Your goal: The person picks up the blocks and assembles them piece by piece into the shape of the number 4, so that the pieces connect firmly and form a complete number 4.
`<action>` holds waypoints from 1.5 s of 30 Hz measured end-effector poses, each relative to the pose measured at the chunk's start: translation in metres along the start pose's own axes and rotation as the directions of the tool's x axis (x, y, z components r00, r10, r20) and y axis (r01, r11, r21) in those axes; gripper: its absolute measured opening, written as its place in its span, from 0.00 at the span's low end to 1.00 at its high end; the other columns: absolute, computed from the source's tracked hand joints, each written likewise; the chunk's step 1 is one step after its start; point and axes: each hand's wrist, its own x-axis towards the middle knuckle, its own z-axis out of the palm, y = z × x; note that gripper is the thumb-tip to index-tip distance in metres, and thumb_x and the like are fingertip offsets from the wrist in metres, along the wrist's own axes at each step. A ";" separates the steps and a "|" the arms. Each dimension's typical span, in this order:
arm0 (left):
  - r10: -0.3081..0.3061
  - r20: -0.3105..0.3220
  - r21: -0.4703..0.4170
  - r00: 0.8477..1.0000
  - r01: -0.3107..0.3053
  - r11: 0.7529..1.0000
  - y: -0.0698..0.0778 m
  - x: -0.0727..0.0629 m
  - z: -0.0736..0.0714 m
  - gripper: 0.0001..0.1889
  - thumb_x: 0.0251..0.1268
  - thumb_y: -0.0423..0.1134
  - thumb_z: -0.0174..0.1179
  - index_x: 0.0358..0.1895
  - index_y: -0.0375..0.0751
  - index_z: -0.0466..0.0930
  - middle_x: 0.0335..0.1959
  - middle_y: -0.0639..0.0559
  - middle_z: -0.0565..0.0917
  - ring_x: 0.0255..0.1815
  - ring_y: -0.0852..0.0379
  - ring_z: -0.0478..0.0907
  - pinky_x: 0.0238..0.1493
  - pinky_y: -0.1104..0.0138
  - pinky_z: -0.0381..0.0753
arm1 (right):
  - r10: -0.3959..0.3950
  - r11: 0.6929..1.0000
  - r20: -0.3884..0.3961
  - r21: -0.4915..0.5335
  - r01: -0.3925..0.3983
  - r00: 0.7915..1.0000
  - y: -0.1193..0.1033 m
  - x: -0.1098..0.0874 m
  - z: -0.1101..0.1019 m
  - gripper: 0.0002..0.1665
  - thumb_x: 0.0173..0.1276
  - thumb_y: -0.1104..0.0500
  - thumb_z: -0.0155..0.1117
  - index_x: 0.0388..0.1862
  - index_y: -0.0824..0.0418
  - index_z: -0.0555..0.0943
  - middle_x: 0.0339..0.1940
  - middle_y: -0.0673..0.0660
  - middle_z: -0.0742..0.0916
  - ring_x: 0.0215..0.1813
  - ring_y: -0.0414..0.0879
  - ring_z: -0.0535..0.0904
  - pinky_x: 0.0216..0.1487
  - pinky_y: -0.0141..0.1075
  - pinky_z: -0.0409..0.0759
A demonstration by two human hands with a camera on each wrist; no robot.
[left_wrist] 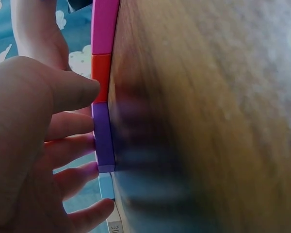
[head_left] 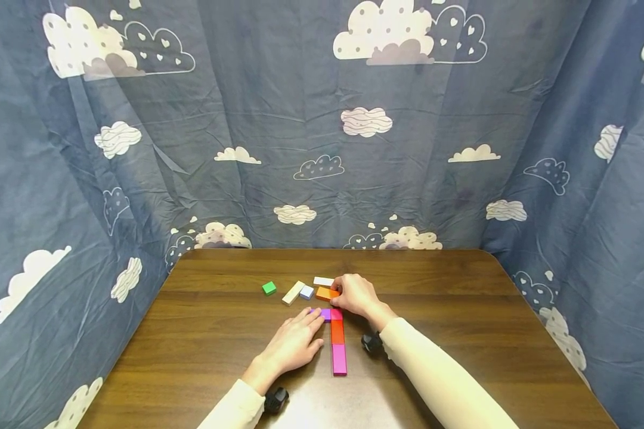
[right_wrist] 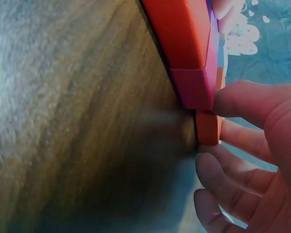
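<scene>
My left hand point(head_left: 294, 341) lies with its fingers extended, fingertips on the purple block point(head_left: 326, 316). The purple block's right end meets a small pink block point(head_left: 336, 314). Below that, a red block point(head_left: 337, 332) and a magenta block point(head_left: 339, 360) run toward me in a straight column. My right hand point(head_left: 357, 295) pinches the right end of an orange block point(head_left: 326, 294) between thumb and fingers, just beyond the pink block. In the right wrist view, the thumb tip is right at the side of the pink block point(right_wrist: 196, 87), with the orange block point(right_wrist: 208, 128) behind it.
Left of the orange block lie a light blue block point(head_left: 306, 292), a cream block point(head_left: 293, 292) and a green block point(head_left: 269, 288). A white block point(head_left: 323, 281) lies just behind it. The wooden table point(head_left: 209, 333) ends at a cloud-patterned curtain point(head_left: 279, 131).
</scene>
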 end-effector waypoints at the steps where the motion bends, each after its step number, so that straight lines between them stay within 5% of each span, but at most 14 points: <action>1: -0.001 -0.001 -0.003 1.000 0.001 1.000 0.000 0.000 0.000 0.28 0.72 0.49 0.59 0.70 0.40 0.73 0.73 0.46 0.70 0.75 0.44 0.64 0.66 0.46 0.71 | -0.003 1.000 0.000 0.002 0.003 1.000 0.000 -0.001 -0.001 0.13 0.50 0.49 0.79 0.34 0.48 0.86 0.21 0.42 0.80 0.28 0.44 0.76 0.28 0.43 0.76; 18: 0.003 -0.027 -0.033 1.000 -0.004 0.999 0.004 0.003 -0.007 0.26 0.71 0.46 0.61 0.67 0.39 0.76 0.71 0.44 0.73 0.72 0.41 0.67 0.65 0.46 0.71 | -0.011 1.000 -0.045 0.024 0.012 0.999 0.004 -0.009 -0.018 0.13 0.50 0.52 0.77 0.36 0.46 0.88 0.24 0.41 0.81 0.27 0.41 0.76 0.26 0.41 0.75; 45: -0.035 -0.048 -0.099 0.998 0.031 0.995 0.003 0.000 -0.002 0.25 0.71 0.45 0.61 0.67 0.38 0.77 0.71 0.44 0.73 0.73 0.42 0.67 0.69 0.46 0.68 | 0.124 0.975 -0.146 0.200 -0.093 0.982 0.039 -0.056 -0.028 0.14 0.50 0.52 0.80 0.38 0.44 0.89 0.33 0.46 0.87 0.36 0.42 0.80 0.33 0.41 0.75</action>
